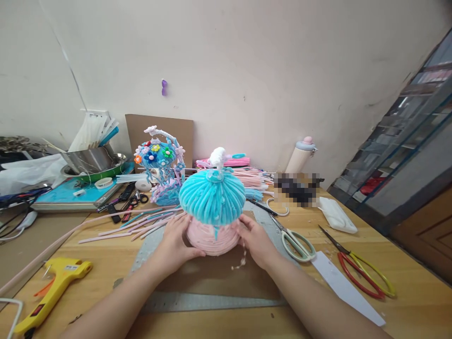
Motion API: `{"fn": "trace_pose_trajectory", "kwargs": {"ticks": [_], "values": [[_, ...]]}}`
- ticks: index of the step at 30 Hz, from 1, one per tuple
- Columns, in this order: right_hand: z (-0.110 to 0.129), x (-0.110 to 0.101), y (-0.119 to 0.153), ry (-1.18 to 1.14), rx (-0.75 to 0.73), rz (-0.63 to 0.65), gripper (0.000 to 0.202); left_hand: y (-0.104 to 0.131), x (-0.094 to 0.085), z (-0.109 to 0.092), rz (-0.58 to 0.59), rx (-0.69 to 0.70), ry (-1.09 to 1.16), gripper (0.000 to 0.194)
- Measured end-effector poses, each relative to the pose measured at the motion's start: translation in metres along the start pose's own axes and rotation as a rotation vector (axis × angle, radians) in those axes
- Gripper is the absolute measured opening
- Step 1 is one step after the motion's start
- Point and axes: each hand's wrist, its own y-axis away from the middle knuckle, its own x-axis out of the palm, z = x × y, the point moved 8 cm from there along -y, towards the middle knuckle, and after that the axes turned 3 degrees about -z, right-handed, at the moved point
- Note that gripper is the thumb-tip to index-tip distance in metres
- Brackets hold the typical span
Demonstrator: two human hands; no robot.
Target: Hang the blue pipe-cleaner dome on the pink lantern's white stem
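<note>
A pipe-cleaner ornament is held upright between my two hands, over the brown board [226,278]. It has a ribbed blue dome [212,195] on a rounded pink base [212,240], with a white fluffy piece [218,156] at its top. My left hand [178,242] grips the pink base from the left, thumb in front. On the right side, my right hand [257,239] has its fingers curled against the base, partly hidden behind it. A short beaded strand [243,259] hangs by my right hand.
Behind stands a flower-covered pipe-cleaner piece [157,157]. A yellow glue gun [58,287] lies at left; white-handled scissors [298,245] and red-and-yellow scissors [363,273] lie at right. Loose pipe cleaners [141,223], a metal pot [90,160] and a bottle [299,155] stand or lie farther back.
</note>
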Motion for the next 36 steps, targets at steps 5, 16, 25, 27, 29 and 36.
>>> {"fn": "trace_pose_trajectory", "kwargs": {"ticks": [5, 16, 25, 27, 29, 36], "values": [[-0.003, -0.001, 0.01, -0.167, 0.186, -0.029, 0.042, 0.001, 0.012, -0.024, 0.041, 0.029, -0.095, 0.096], [0.009, -0.04, 0.005, -0.317, 0.247, -0.146, 0.025, -0.012, 0.017, 0.035, 0.287, 0.053, -0.334, 0.052], [0.016, -0.079, -0.007, -0.394, 0.207, -0.251, 0.022, -0.041, 0.009, 0.08, 0.248, 0.036, -0.504, 0.057], [0.017, -0.084, -0.009, -0.401, 0.208, -0.277, 0.022, -0.046, 0.014, 0.07, 0.213, 0.043, -0.507, 0.058], [0.017, -0.088, -0.01, -0.405, 0.212, -0.298, 0.022, -0.048, 0.026, 0.052, 0.229, 0.102, -0.478, 0.056], [0.016, -0.09, -0.013, -0.416, 0.212, -0.318, 0.016, -0.059, 0.061, 0.028, 0.392, 0.244, -0.356, 0.052]]}}
